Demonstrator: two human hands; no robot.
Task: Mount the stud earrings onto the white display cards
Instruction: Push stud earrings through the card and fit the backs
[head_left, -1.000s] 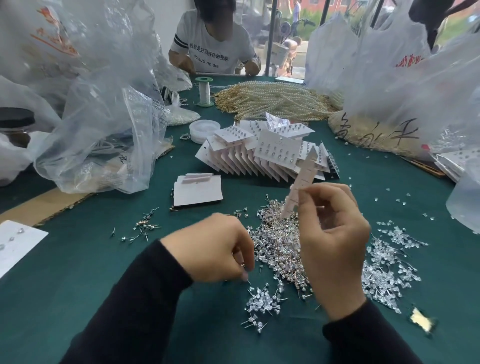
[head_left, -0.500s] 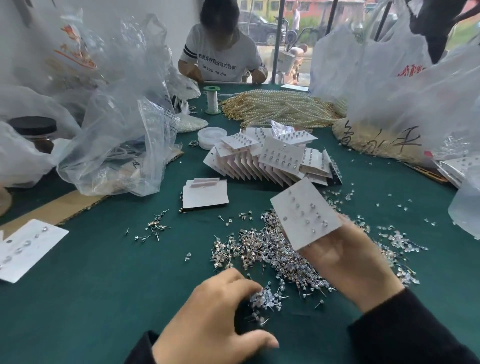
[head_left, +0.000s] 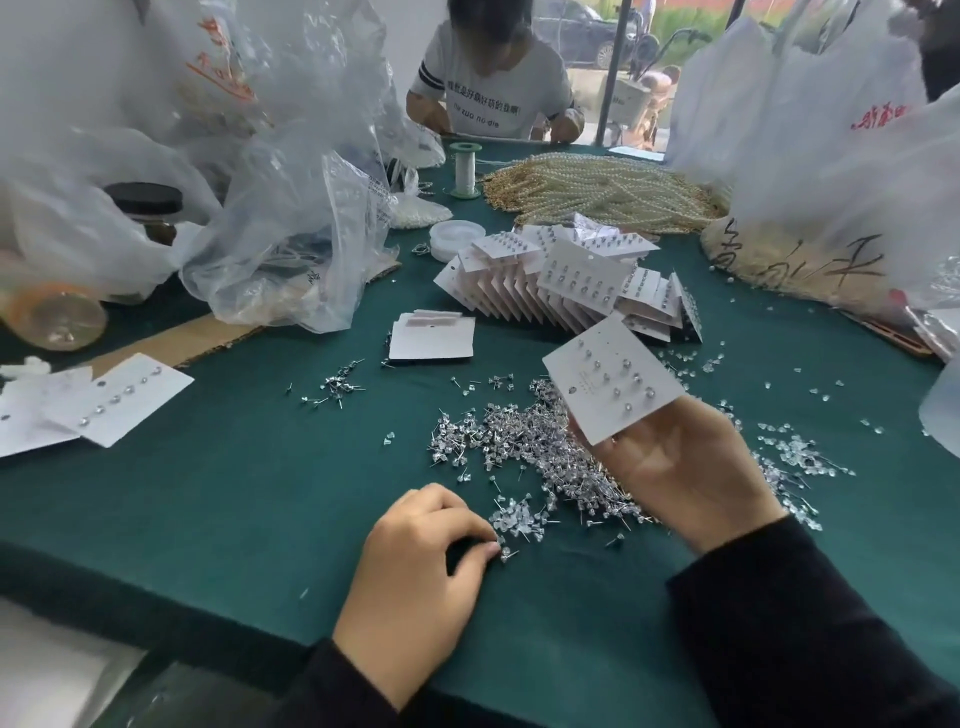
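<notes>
My right hand (head_left: 680, 467) holds a white display card (head_left: 610, 382) face up above the table; several stud earrings sit in it. Under and beside that hand lies a big heap of loose stud earrings (head_left: 540, 447) on the green cloth. My left hand (head_left: 421, 561) rests on the cloth with curled fingers, its fingertips pinching at a small cluster of clear studs (head_left: 519, 522); whether a stud is between them I cannot tell. A fanned stack of filled cards (head_left: 561, 283) stands behind the heap, and blank cards (head_left: 431, 338) lie to its left.
Crumpled plastic bags (head_left: 291, 223) crowd the left; more bags (head_left: 810, 130) stand on the right. Pearl strands (head_left: 597, 189), a thread spool (head_left: 464, 169) and a round white box (head_left: 456, 236) lie at the back, where another person sits. Filled cards (head_left: 104, 402) lie at far left.
My right hand turned the card from edge-on to face up and holds it out. My left hand moved down toward me, to the small clear cluster.
</notes>
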